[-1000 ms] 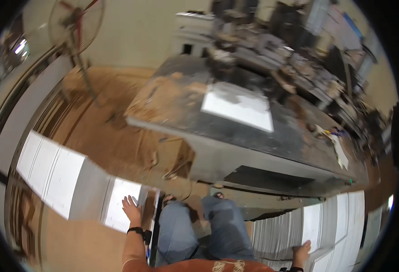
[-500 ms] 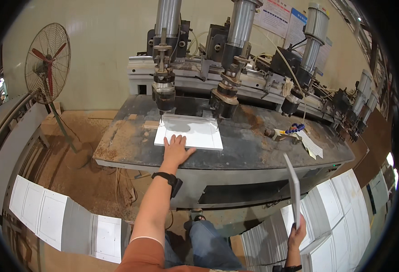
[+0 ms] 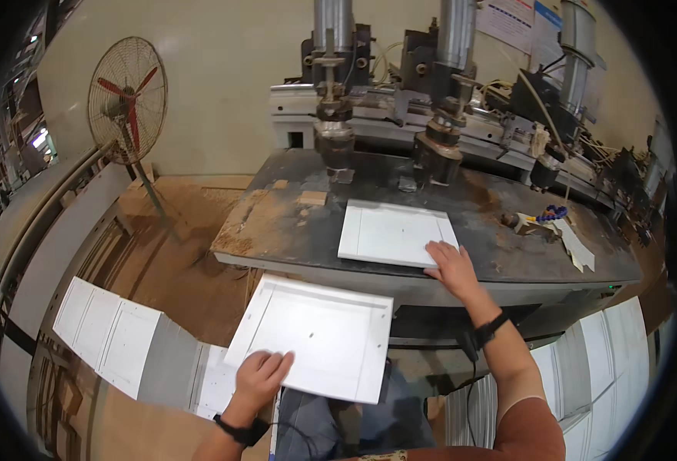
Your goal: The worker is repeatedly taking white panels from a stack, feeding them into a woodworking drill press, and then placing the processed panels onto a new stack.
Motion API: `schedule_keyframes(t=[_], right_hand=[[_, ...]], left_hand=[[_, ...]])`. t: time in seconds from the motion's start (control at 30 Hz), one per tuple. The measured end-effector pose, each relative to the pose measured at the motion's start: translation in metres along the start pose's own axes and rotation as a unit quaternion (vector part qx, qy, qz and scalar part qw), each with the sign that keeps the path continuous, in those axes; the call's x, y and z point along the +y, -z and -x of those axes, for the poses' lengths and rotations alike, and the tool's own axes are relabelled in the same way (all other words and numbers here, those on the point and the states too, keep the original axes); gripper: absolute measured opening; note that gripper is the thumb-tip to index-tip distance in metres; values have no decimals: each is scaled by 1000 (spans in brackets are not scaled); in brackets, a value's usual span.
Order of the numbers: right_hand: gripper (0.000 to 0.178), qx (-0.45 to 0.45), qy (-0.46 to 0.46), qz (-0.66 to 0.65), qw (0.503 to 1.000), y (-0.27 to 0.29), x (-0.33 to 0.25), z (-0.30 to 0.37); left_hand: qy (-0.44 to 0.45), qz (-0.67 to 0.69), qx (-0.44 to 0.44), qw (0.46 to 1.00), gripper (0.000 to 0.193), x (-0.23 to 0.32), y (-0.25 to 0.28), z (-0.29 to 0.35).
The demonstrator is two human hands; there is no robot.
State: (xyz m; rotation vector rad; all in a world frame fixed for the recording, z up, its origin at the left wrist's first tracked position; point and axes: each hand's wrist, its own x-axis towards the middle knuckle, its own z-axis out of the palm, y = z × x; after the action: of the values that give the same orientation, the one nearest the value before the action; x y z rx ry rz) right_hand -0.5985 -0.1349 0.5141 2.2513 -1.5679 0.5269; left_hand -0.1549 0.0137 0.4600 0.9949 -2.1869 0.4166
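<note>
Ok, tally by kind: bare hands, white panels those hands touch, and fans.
Hands: 2, left hand and right hand
Touched white panels: 2, held panel and tabletop panel
Fans: 1, red-bladed fan
Total: 5

Moderate indoor light reaches most of the view, leaving the pale wall [image 3: 231,100] softly lit. The nearer white board [image 3: 323,326] and the farther white board [image 3: 396,230] are the brightest large surfaces, pale enough to lose some detail. Small lights [image 3: 40,138] glare at the far left. The dark tabletop [image 3: 484,230] looks dull, with deep shadow beneath it, and the jeans [image 3: 308,422] sit in dimness. Machine heads [image 3: 335,131] look slightly soft. Straight edges bow toward the black, rounded rim, where detail smears.
</note>
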Motion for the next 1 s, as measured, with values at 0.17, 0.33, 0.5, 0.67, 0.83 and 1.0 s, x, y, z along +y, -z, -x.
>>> schedule_keyframes(t=[0.17, 0.33, 0.5, 0.67, 0.83, 1.0], right_hand=[[45, -67, 27, -44, 996, -57, 38, -58], [45, -53, 73, -38, 995, -74, 28, -93], [50, -121, -40, 8, 992, -54, -7, -93], [51, -10, 7, -118, 993, -34, -29, -48], [48, 7, -107, -90, 990, -9, 4, 79], [61, 20, -318, 51, 946, 33, 55, 267]], left_hand=[[214, 10, -95, 972, 49, 16, 33, 103], [397, -62, -135, 906, 58, 26, 31, 194], [441, -168, -89, 877, 55, -5, -12, 232], [506, -216, -135, 824, 55, -32, -73, 246], [623, -169, -270, 715, 69, -42, -120, 274], [647, -113, -291, 696, 88, -48, -131, 316]])
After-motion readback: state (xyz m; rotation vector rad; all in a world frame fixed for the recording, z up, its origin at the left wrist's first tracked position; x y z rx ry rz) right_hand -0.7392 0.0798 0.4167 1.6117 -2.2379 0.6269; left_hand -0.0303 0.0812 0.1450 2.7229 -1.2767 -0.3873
